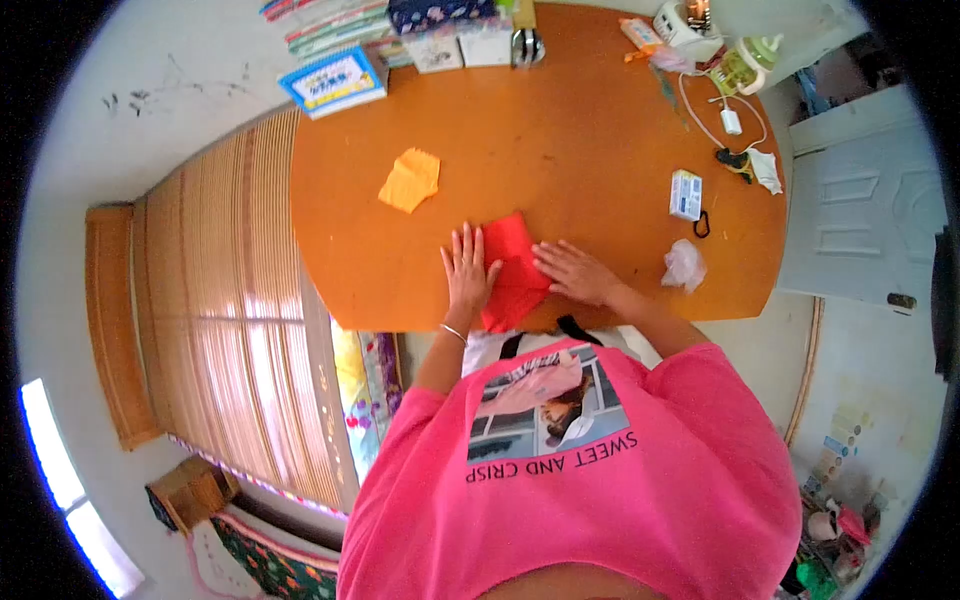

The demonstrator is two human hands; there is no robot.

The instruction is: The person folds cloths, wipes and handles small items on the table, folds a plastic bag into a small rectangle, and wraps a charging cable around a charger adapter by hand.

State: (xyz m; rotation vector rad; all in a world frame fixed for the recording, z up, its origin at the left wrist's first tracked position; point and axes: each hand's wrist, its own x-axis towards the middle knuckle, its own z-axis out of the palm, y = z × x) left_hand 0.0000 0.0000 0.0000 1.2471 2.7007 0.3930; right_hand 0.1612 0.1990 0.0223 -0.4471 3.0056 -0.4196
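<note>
A red piece of thin material (512, 262), paper or cloth, lies at the table's near edge in front of me. My left hand (467, 272) rests flat along its left side, fingers stretched out and pointing away from me. From the right, my right hand (574, 273) reaches across with fingers extended, their tips on the red piece's right edge. Neither hand grasps anything. A wrinkled orange piece (411, 180) of similar material lies farther off, up and left of my left hand.
The wooden table (560, 120) has books (330, 25) and a framed picture (335, 82) at its far left. On the right are a small box (686, 195), a black carabiner (702, 223), a crumpled clear plastic bag (684, 265), a white cable (731, 121) and a green bottle (745, 65).
</note>
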